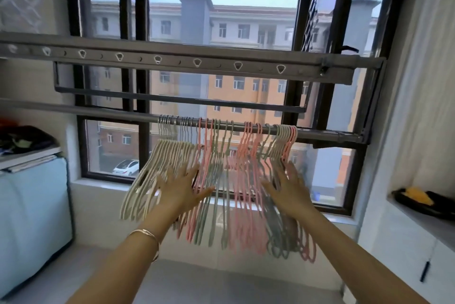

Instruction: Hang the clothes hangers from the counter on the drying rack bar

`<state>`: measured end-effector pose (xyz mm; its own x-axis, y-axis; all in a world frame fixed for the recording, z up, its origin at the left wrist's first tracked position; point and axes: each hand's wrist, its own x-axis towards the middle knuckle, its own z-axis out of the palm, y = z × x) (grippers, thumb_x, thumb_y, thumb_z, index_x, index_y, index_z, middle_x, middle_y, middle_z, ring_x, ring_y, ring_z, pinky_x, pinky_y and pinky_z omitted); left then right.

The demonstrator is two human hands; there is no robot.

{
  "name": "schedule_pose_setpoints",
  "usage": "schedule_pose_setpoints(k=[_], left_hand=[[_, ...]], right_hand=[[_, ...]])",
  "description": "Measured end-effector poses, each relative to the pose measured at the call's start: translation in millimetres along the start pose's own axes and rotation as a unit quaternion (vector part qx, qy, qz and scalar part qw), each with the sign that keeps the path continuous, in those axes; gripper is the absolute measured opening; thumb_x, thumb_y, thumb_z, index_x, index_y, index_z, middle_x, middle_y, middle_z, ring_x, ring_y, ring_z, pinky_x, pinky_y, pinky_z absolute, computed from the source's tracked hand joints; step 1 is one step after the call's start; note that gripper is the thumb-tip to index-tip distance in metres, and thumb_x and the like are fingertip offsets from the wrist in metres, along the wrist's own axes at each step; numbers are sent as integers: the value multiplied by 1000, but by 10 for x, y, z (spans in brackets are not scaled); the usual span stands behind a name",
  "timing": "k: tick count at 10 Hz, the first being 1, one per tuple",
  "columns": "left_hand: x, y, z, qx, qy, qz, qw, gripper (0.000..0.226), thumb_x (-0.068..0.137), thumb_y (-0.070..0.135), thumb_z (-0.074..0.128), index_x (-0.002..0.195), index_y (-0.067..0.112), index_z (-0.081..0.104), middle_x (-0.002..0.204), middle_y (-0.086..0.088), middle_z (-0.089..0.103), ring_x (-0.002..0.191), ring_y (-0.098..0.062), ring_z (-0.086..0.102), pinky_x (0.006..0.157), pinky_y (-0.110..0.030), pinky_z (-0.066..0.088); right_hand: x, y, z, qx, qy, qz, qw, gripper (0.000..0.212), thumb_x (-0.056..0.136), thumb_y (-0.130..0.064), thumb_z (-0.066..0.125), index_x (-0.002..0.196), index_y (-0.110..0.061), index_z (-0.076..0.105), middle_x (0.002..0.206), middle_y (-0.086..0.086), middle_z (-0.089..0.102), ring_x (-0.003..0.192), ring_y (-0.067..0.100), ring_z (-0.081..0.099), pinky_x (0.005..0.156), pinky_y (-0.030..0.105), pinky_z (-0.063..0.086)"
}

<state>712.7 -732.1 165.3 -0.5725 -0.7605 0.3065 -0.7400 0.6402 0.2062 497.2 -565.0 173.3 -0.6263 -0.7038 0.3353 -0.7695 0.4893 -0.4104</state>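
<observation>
On the bar before the window, hangers bunched in cream, pink and green, left hand and right hand against them, fingers spread, gripping nothing.

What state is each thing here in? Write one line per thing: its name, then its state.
hangers: hooked on the bar, bunched together, blurred.
drying rack bar: carries the hangers on its right part.
upper rail: its holes empty.
left hand: open, fingers spread at the hangers, gripping none.
right hand: open, fingers spread at the hangers, gripping none.
bangle: on the left wrist.
</observation>
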Motion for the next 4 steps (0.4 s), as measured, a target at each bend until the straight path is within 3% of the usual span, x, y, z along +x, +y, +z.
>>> schedule_pose_setpoints(k=[1,2,3,4], left_hand=[[-137,8,2,15,2,1,1000,85,78,80,28,148,40,-2,159,-1,-1,145,-35,-5,113,-60,-3],[-355,21,-34,31,-6,3,999,82,82,76,23,149,35,-1,159,-1,-2,145,-34,-6,113,-58,-4],[-496,23,-54,31,-6,7,999,79,85,73,22,149,34,-2,159,1,-5,145,-31,-8,114,-56,-6],[-687,15,-55,15,6,26,1000,78,86,72,21,150,33,-2,159,0,-6,146,-29,-8,116,-53,-6]], right_hand=[[-78,19,11,-59,17,-39,997,71,84,-74,18,142,-47,-14,156,-9,-18,144,27,-12,113,56,0],[-255,-10,-36,-56,35,-100,993,64,88,-68,18,140,-50,-13,155,-10,-19,144,22,-16,115,55,0],[-427,-116,-264,-7,64,-114,991,61,86,-69,16,143,-49,3,158,-9,-3,146,21,-3,115,55,9],[-940,-507,-887,214,140,-114,960,58,88,-62,28,140,-37,29,154,-7,19,139,14,22,110,43,25]])
